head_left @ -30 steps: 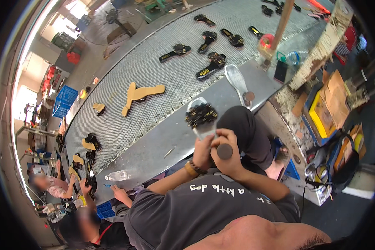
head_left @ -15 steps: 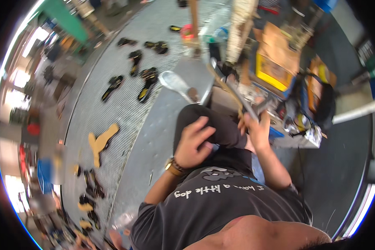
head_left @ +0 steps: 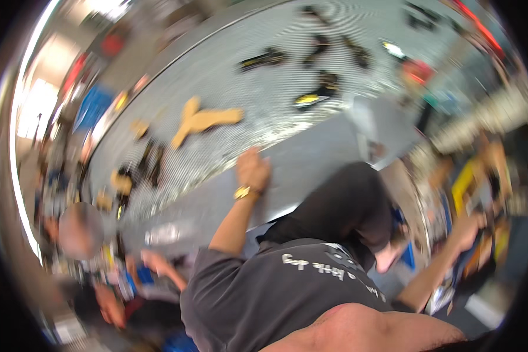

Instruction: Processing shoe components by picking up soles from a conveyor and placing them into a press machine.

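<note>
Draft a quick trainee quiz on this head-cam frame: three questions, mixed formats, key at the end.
1. True or false: a gold-coloured watch is worn at the wrist of the left hand.
2. Multiple choice: which of these lies on the mesh surface?
A) a yellow tray
B) tan soles
C) a bare foot
3. Short answer: which hand is farther from the mesh surface, and can you tell whether it holds anything?

Key
1. True.
2. B.
3. The right hand; no, it is too blurred to tell.
</note>
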